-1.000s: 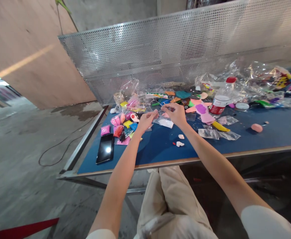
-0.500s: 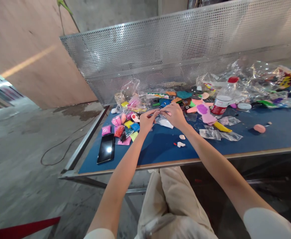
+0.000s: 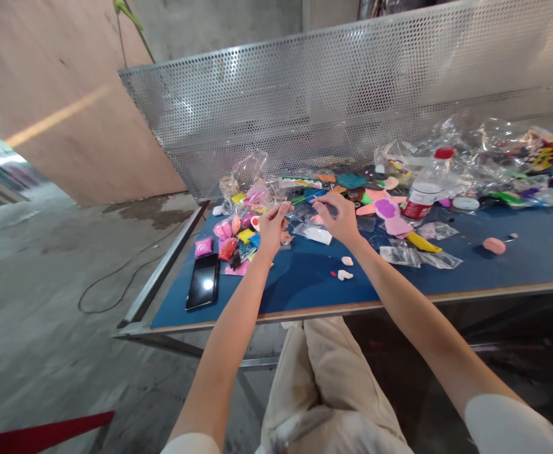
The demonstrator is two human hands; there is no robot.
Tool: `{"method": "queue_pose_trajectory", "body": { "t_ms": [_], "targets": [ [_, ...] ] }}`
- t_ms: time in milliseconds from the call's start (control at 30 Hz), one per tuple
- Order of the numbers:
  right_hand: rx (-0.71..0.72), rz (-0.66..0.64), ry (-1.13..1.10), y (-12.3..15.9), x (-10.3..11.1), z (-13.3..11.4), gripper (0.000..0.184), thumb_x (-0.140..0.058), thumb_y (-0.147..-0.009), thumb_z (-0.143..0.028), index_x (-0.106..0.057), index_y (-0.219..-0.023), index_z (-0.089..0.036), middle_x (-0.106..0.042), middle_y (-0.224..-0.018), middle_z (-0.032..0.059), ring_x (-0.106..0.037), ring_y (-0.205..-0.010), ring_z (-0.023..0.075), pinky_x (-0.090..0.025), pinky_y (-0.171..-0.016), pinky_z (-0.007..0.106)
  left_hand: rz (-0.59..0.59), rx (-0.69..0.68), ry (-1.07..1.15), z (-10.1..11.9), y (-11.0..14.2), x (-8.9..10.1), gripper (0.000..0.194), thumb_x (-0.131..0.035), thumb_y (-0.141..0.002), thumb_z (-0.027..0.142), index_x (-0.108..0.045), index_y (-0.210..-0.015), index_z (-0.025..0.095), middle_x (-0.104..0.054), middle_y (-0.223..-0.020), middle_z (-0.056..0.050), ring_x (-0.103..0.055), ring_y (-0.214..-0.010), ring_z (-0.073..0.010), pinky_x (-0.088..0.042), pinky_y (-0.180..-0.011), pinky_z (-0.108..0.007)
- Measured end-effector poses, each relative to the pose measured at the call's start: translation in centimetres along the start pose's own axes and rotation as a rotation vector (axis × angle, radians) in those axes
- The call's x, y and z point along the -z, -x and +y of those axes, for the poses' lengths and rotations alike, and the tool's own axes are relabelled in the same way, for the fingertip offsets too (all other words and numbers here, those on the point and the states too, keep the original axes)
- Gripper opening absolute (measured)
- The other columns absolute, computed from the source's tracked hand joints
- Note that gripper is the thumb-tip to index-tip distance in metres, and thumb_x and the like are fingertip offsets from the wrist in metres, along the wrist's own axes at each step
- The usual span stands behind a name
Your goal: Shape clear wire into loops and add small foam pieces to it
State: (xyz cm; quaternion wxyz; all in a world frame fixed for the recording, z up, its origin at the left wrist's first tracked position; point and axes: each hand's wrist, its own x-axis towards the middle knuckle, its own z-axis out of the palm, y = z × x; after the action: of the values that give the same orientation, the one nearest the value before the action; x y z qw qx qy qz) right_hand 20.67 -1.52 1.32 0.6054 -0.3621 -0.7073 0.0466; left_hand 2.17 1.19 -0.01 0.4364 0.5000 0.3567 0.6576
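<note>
My left hand [image 3: 272,226] is raised over the middle of the blue table, its thumb and forefinger pinched together. Whatever sits in that pinch is too small to make out. Apart from it, to the right, my right hand [image 3: 340,214] has its thumb and forefinger tips close together in a rounded pinch; I cannot make out what is between them. Below and between the hands lies a clear bag with a white piece [image 3: 318,235]. Nearer the front edge are small white clay pieces [image 3: 345,275] and a tiny red bit [image 3: 333,273].
Colourful clay packets [image 3: 227,248] and a phone [image 3: 203,282] lie on the left. A red-capped bottle [image 3: 418,200] stands right of my hands beside a pink and purple clay shape [image 3: 390,214]. Plastic bags crowd the back, before a perforated metal panel [image 3: 285,107].
My hands were together, fingertips touching around a small pink piece. Now they have parted, the left hand moving left and the right hand slightly right.
</note>
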Motion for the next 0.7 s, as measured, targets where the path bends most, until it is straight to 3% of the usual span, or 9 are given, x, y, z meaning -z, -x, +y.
{"method": "queue_pose_trajectory", "body": {
  "t_ms": [200,300,500,700],
  "targets": [
    [-0.27,-0.247,-0.312,-0.4,-0.9,0.5,0.039,-0.072,-0.082,-0.058,-0.08,-0.088,-0.02,-0.078,-0.084,0.0066,-0.069,-0.074,0.02,-0.054,-0.067,0.032,-0.14,-0.01,-0.048,0.5,1.1,-0.7,0.048,-0.086,-0.068,0.061,-0.083,-0.09,0.019,-0.069,-0.069,-0.001,-0.039,-0.044,-0.0043,-0.023,-0.038,-0.021],
    [-0.343,-0.2,-0.376,-0.3,-1.3,0.3,0.039,-0.076,-0.078,-0.059,-0.078,-0.081,-0.02,-0.076,-0.077,0.0054,-0.067,-0.068,0.0184,-0.054,-0.063,0.031,-0.174,0.012,-0.064,0.4,1.3,-0.9,0.048,-0.087,-0.068,0.06,-0.083,-0.091,0.018,-0.064,-0.061,0.001,-0.041,-0.042,-0.0054,-0.023,-0.038,-0.021],
    [-0.356,-0.121,-0.386,-0.1,-1.4,0.4,0.036,-0.073,-0.079,-0.055,-0.076,-0.077,-0.02,-0.075,-0.075,0.0046,-0.065,-0.065,0.0166,-0.053,-0.061,0.03,-0.154,0.018,-0.069,0.3,1.3,-0.9,0.046,-0.087,-0.068,0.059,-0.081,-0.088,0.018,-0.073,-0.074,-0.003,-0.046,-0.044,-0.0055,-0.028,-0.04,-0.021],
    [-0.366,-0.146,-0.439,0.1,-1.8,0.3,0.036,-0.08,-0.073,-0.056,-0.077,-0.079,-0.021,-0.078,-0.082,0.0055,-0.071,-0.075,0.0203,-0.057,-0.071,0.033,-0.146,0.0,-0.092,0.3,1.4,-0.9,0.051,-0.087,-0.066,0.063,-0.081,-0.088,0.018,-0.058,-0.052,0.003,-0.045,-0.042,-0.0074,-0.026,-0.038,-0.021]
  ]
}}
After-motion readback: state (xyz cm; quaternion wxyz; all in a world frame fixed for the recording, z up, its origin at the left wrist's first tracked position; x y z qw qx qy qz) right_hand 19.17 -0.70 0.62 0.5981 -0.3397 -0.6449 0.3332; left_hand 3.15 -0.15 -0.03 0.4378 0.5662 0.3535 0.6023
